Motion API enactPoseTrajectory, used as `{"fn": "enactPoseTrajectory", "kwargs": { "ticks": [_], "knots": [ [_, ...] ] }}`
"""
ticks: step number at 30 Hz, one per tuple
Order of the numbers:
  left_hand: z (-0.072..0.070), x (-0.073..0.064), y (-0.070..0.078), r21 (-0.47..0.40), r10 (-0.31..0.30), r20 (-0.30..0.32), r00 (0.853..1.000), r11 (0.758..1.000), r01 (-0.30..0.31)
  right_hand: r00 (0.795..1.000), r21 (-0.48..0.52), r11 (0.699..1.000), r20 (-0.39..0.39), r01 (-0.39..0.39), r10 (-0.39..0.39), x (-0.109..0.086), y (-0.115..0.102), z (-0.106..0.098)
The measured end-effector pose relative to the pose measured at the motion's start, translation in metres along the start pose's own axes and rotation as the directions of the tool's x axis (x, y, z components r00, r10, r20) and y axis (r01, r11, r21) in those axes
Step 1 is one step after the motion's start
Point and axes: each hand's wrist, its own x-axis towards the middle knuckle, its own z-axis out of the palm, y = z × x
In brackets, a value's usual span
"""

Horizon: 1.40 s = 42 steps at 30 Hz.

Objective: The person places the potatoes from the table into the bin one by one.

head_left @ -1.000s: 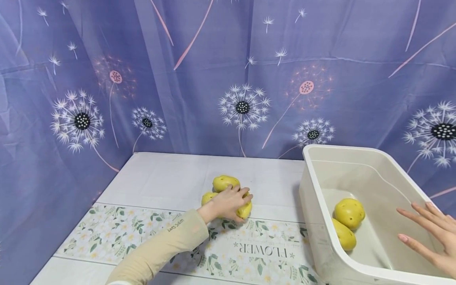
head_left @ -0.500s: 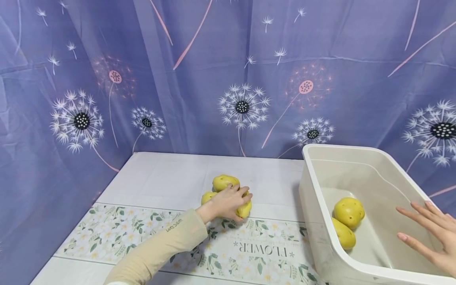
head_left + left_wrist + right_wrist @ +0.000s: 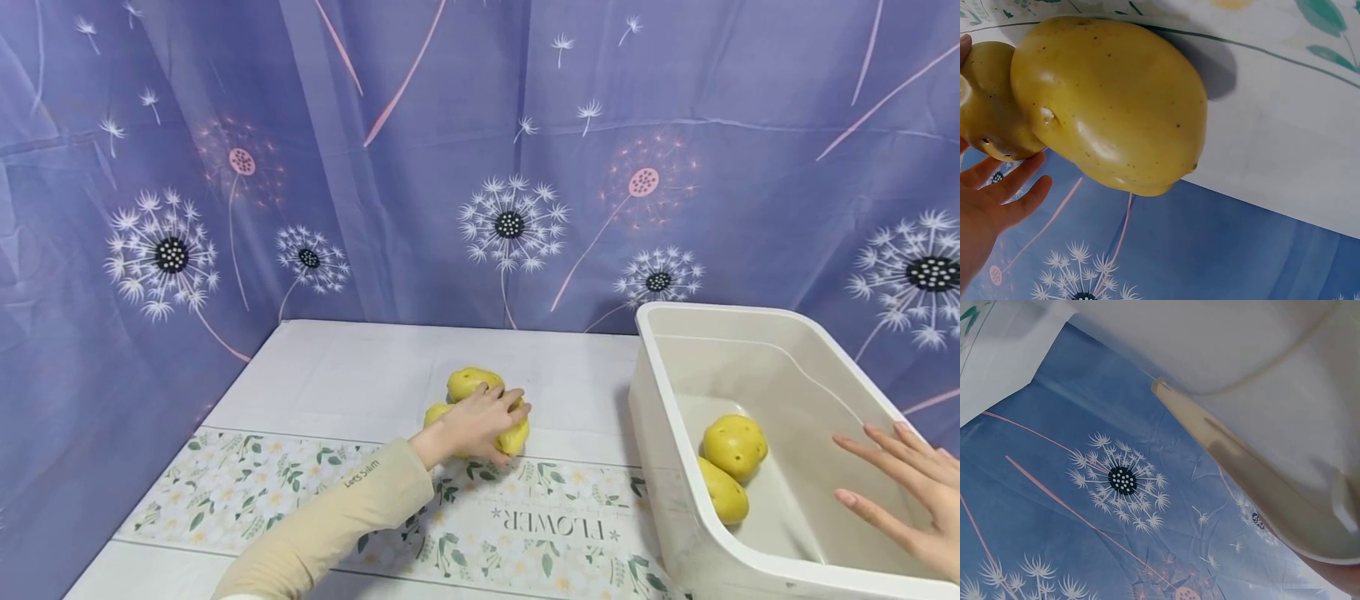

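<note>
My left hand [image 3: 474, 423] grips a yellow potato [image 3: 514, 438] on the table, its fingers over the far side and the thumb at the near side. Two more potatoes lie close by: one behind [image 3: 472, 382] and another to the left [image 3: 437, 413], partly hidden by the hand. In the left wrist view the fingers [image 3: 1029, 194] curve about the smaller potato [image 3: 991, 100], while a large potato [image 3: 1110, 106] fills the middle. My right hand [image 3: 911, 492], fingers straight and spread, is at the right side of a white plastic bin [image 3: 663, 433].
Inside the bin, two potatoes [image 3: 735, 448] rest against its left side. A floral runner [image 3: 262, 483] crosses the white tabletop [image 3: 360, 367]. Behind hangs a purple-blue dandelion curtain [image 3: 405, 208]. The bin's rim [image 3: 1222, 450] cuts across the right wrist view.
Almost nothing differs; the left hand stays on the potato with only a slight shift of the fingers and sleeve. The right hand holds still.
</note>
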Motion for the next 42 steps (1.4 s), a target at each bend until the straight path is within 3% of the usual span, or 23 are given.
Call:
{"fn": "enactPoseTrajectory", "kwargs": {
  "ticks": [13,27,37,42],
  "knots": [
    [-0.014,0.003,-0.001,0.028,0.019,-0.051,0.999,0.999,-0.018,0.998,-0.042,0.998,0.043,-0.037,0.039,0.003,0.001,0.000],
    [-0.028,0.007,0.008,0.022,0.052,-0.094,0.994,0.998,-0.050,1.000,0.013,1.000,0.018,-0.023,0.023,0.004,-0.001,0.001],
    [-0.046,0.012,0.016,0.103,0.111,-0.159,0.981,0.990,-0.095,1.000,0.017,1.000,0.006,-0.015,0.015,0.001,-0.002,0.000],
    [-0.058,0.014,0.018,0.137,0.126,-0.147,0.981,0.985,-0.106,1.000,0.023,1.000,0.005,-0.016,0.016,0.001,-0.004,0.000]
  ]
}}
